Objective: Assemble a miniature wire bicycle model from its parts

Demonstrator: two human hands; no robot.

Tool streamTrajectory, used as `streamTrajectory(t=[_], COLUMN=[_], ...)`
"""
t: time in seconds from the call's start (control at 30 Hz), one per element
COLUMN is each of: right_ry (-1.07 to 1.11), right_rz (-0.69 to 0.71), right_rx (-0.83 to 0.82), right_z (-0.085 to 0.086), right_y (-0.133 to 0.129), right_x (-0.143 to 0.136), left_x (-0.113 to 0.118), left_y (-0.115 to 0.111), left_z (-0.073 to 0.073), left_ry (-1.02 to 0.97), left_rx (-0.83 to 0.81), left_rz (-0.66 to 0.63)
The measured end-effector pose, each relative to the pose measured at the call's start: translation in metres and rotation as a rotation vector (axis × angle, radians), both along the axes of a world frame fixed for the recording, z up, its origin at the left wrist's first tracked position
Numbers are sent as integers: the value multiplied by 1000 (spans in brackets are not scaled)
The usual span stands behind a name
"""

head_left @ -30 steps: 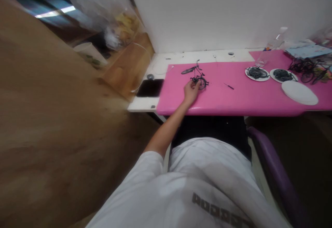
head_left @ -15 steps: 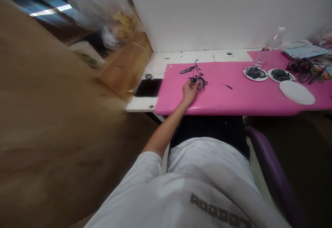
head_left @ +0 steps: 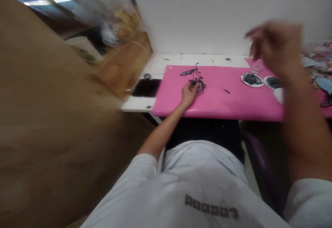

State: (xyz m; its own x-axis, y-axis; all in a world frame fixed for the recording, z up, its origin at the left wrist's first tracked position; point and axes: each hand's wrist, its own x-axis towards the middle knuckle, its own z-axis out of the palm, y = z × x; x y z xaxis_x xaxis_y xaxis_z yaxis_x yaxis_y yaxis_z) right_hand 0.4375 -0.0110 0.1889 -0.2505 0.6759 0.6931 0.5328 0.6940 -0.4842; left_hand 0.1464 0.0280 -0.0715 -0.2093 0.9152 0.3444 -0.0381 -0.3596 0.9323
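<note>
Two bare hands reach out from where I watch: my right hand (head_left: 276,46) raised against the white wall (head_left: 197,17), its forearm (head_left: 301,117) partly hiding a white plate (head_left: 278,96), my left hand (head_left: 189,94) low over the pink mat (head_left: 215,105). A flat black device (head_left: 146,87) lies just left of the mat, two plates of dark parts (head_left: 244,83) sit near that forearm, and a slim dark tool (head_left: 225,90) lies between them and the miniature bicycle (head_left: 196,75). My left fingertips pinch the bicycle's nearer wheel (head_left: 200,87); my right hand is too blurred to tell its grip.
</note>
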Motion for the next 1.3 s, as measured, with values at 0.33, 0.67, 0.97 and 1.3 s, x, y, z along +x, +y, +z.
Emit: streamTrajectory(t=[0.33,0.67,0.97,1.3], right_ry=[-598,-424,-387,-308], right_rz=[-276,-303,-259,-281], right_rx=[-232,-83,-101,-114], right_z=[-201,-248,-256,-264], right_y=[34,54,58,62], right_x=[11,34,37,39], left_x=[1,1,1,0], left_y=[0,-2,-1,-1], left_z=[1,3,2,-2], left_ry=[30,31,35,43], left_rx=[10,21,18,34], left_rz=[10,-3,-23,-30])
